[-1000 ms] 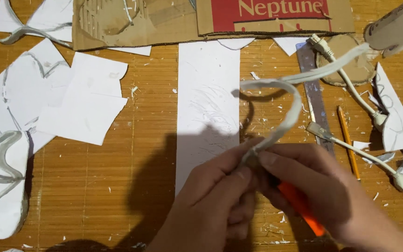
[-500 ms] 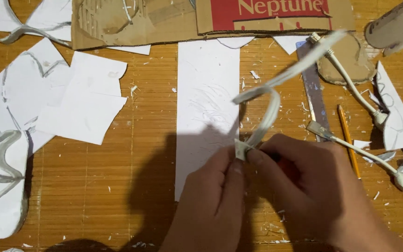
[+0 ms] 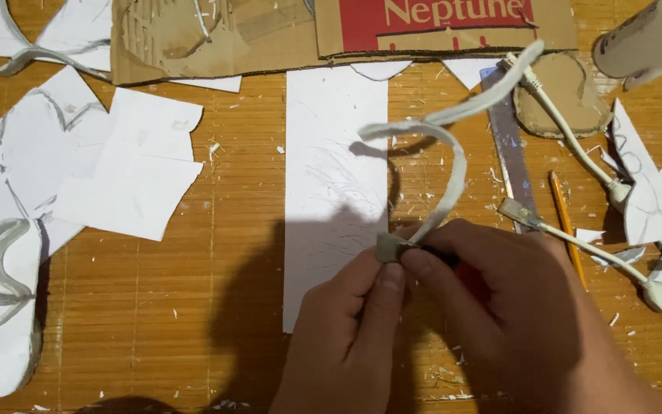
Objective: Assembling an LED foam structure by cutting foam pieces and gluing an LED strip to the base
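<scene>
Lower centre of frame: both hands, left hand (image 3: 346,337) and right hand (image 3: 499,307), now pinch the curling grey strip's (image 3: 453,176) end together, orange knife gone from sight since a second ago, trimming seemingly paused.

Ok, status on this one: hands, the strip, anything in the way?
Left hand and right hand both pinching the curled grey strip at its lower end. White sheet beneath. Ruler and cable close by right.

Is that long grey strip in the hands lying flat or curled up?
Curled. The grey strip arches up off the table from where both hands pinch its end.
</scene>
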